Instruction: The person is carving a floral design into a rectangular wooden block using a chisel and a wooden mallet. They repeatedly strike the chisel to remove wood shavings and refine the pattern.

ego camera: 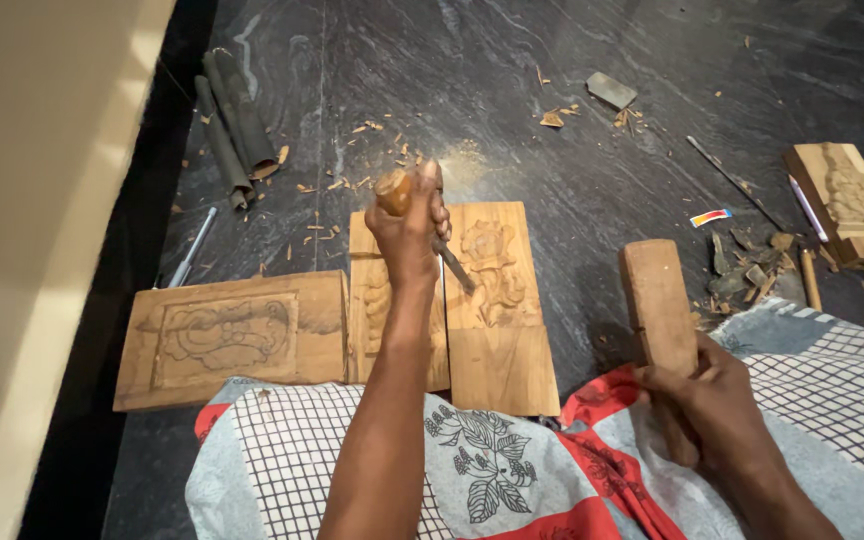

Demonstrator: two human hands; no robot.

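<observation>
**Chisel on relief panel, mallet raised**

Gripping chisel (430, 232) in closed left hand (410, 232), blade tip resting on pale wooden panel (497, 330) with half-carved floral relief. Clutching blocky wooden mallet (660, 300) in closed right hand (714, 400), right of panel. Lying further right of panel: small red-yellow-blue label strip (710, 217).

Sketched panel (232, 340) left of carved panel (492, 300) — mallet (658, 300) to its rt.
</observation>
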